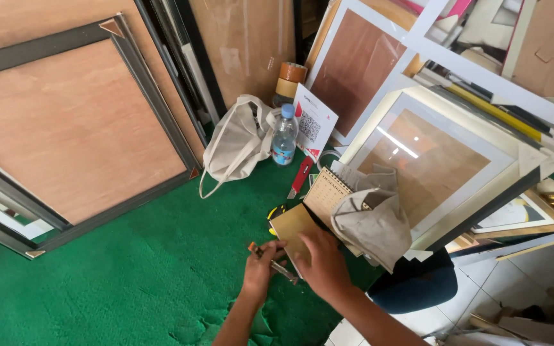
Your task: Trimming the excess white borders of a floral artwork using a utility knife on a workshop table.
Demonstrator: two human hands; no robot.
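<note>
Green carpet covers the floor, ringed by leaning picture frames: a large dark-edged frame with a brown board backing at the left, a white-bordered glazed frame at the right, more stacked behind. Left hand low in the middle of view, fingers pinched on a small slim metal tool with an orange tip, held just above the carpet. Right hand just beside it, lying palm down on a flat brown cardboard piece, fingers curled at the card's lower edge and close to the tool's far end; whether that grip closes on the tool cannot be told. Card rests on the carpet, its upper corner touching a spiral-bound notepad. Grey cloth draped just right of the notepad, over the white frame's lower corner. Red utility knife on the carpet above the card. Clear plastic water bottle with a blue cap stands upright beside a beige cloth bag; rolls of brown tape stacked behind the bottle. White tiled floor at the lower right.
</note>
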